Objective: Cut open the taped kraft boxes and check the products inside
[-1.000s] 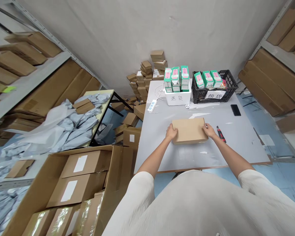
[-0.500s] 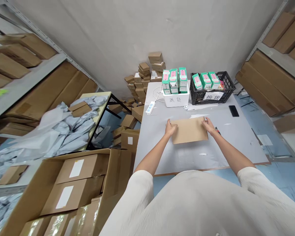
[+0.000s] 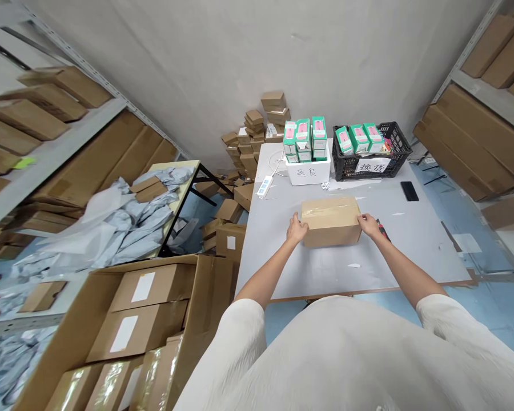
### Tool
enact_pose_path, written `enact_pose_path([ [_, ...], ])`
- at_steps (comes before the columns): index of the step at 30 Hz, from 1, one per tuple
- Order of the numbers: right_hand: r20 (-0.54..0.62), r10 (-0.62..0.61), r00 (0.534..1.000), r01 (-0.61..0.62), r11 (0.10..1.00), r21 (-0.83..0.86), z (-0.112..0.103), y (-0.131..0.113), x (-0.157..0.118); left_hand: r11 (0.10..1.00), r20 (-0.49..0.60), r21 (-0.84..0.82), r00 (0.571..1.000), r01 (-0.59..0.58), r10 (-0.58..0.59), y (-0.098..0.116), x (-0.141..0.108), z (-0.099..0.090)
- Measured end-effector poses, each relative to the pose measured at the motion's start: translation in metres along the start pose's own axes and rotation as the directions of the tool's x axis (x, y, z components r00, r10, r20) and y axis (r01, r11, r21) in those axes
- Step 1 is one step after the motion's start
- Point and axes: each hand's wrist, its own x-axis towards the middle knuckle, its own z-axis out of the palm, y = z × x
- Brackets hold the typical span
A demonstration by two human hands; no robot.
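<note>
Clock centred on the box, 12 toward the wall. Between 9 and 10, far off: left rack, brown cartons on its shelf. At 9, side table, grey bags heaped over it. At 8, big carton, open, packed with boxes, several with white labels. Between 10 and 11, box pile, loosely stacked by the wall. At 10, power strip on the main table. Left hand at 9, closed on the box's left end. At 11, white bin of green-and-pink packs. Box itself on or just above the main table, cannot tell which; shiny tape along its top. Right hand at 3, gripping the box's right end. At 1, black crate, similar packs inside, lettered sign in front. Also at 3, red-and-black cutter, partly behind the right hand. Between 2 and 3, phone, dark face up. At 2, well apart, right rack with brown cartons
</note>
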Motion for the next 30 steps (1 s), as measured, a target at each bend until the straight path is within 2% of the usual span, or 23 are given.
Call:
enact_pose_path([
  [4,0.016,-0.004,1.000,0.004,1.000,-0.018,0.003,0.010,-0.007,0.988,-0.008,0.137,0.998,-0.065,0.066,0.003,-0.008,0.005],
  [7,0.017,-0.059,0.998,0.058,0.997,0.056,0.008,0.014,-0.013,0.949,0.007,0.216,0.972,-0.231,0.235,0.016,-0.015,0.017],
  [10,0.039,-0.116,0.992,0.111,0.987,0.120,0.012,0.016,-0.018,0.892,0.120,0.236,0.923,-0.385,0.366,0.036,-0.025,0.036],
  [14,0.052,-0.125,0.991,0.116,0.981,0.154,0.014,0.017,-0.021,0.863,0.271,0.288,0.900,-0.414,0.341,0.059,-0.037,0.061],
  [18,0.055,-0.137,0.989,0.126,0.979,0.160,0.012,0.016,-0.025,0.860,0.313,0.330,0.904,-0.390,0.290,0.068,-0.045,0.071],
  [23,0.054,-0.214,0.975,0.200,0.961,0.188,0.008,-0.002,-0.036,0.856,0.282,0.358,0.917,-0.373,0.282,0.063,-0.046,0.060],
  [26,0.026,-0.292,0.956,0.281,0.939,0.196,0.009,-0.020,-0.043,0.866,0.260,0.355,0.927,-0.354,0.272,0.055,-0.044,0.042],
  [30,-0.022,-0.370,0.929,0.368,0.913,0.177,0.015,-0.045,-0.052,0.910,0.209,0.266,0.941,-0.317,0.267,0.048,-0.042,0.016],
])
